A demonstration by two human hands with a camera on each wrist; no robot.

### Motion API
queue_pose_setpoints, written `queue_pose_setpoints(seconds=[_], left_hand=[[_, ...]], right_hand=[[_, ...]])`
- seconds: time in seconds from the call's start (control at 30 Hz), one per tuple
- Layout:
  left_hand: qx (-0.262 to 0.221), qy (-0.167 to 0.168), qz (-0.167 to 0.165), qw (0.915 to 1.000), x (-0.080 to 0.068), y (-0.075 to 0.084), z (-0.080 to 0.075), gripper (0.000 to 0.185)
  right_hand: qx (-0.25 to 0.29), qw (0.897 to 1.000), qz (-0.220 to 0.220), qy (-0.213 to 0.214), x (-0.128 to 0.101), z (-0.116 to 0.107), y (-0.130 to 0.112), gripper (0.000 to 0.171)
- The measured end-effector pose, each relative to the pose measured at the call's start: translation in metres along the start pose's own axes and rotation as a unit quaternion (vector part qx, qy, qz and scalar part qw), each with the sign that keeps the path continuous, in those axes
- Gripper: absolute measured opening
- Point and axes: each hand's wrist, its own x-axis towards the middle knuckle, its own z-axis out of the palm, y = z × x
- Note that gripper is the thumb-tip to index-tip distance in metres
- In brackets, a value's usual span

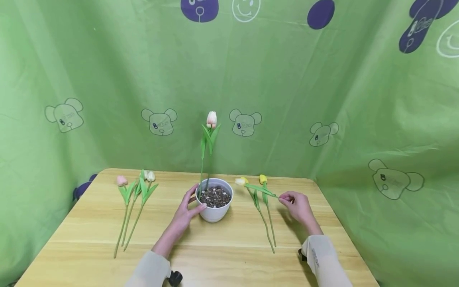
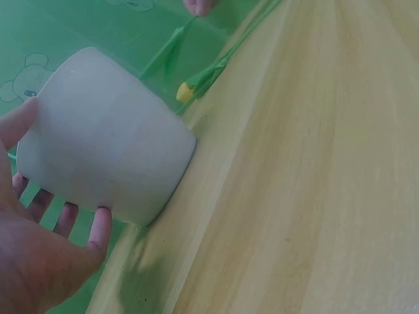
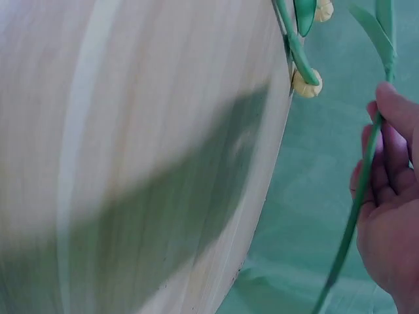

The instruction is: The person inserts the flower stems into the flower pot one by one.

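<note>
Pale wood grain runs across the desk in the head view, with green printed cloth hung behind it. A white pot filled with pebbles stands near the middle, and one pink tulip rises upright from it. The left hand cups the pot's left side, thumb at the front wall and fingers round the back. The right hand pinches the stem of a yellow tulip, lifted at a slant over two more yellow tulips lying on the desk right of the pot. Three tulips lie well apart to the left.

From the left wrist, the pot fills the left half, with the thumb and fingers curled around its wall.

From the right wrist, the right hand grips a green stem between thumb and curled fingers, beside the desk edge.
</note>
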Motion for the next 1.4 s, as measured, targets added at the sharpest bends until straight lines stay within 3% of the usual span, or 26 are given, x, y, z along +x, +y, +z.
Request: queue_pose_setpoints(seconds=[0.17,0.37,0.87,1.17,1.4], left_hand=[[0.002,0.001,0.000,1.0000,0.002,0.000,-0.001,0.084],[0.003,-0.002,0.004,1.0000,0.002,0.002,0.000,0.085],[0.005,-0.001,-0.001,1.0000,0.001,0.001,0.001,0.084],[-0.001,-0.001,-0.003,1.0000,0.000,0.000,0.002,0.084],[-0.001,-0.002,-0.004,1.0000,-0.001,0.000,0.002,0.084]], right_hand=[[0.006,0.999,-0.009,0.043,0.002,0.001,-0.004,0.012],[0.022,0.998,-0.015,0.061,0.002,0.002,-0.014,0.013],[0.124,0.987,0.000,0.103,0.003,0.011,-0.034,0.019],[0.159,0.982,-0.011,0.105,0.004,0.017,-0.044,0.018],[0.155,0.982,-0.011,0.106,0.004,0.017,-0.054,0.017]])
